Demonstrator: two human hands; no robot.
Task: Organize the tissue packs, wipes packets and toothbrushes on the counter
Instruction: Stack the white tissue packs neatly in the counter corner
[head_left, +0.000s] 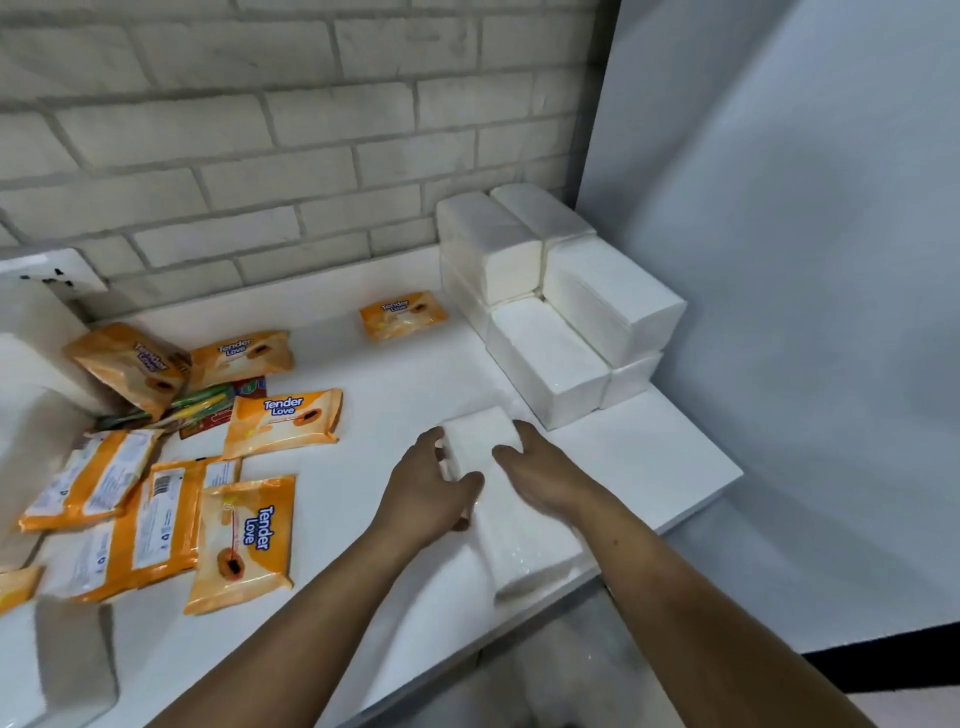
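Head view: tissue stacking partly done, wipes and toothbrushes judged unsorted.
A tissue pack (478, 441) near the table (395, 374) front edge is gripped between the left hand (431, 486) and right hand (540, 467), fingers curled on its sides. A tissue stack (561, 301) is built at the right rear; wipes packets (283, 415) and toothbrushes (202, 405) lie scattered at left.

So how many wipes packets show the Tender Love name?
5 wipes packets: one alone, far centre; two at the left group's back; one before them; one nearest. Others lie face down or overlapped, maybe hiding more.
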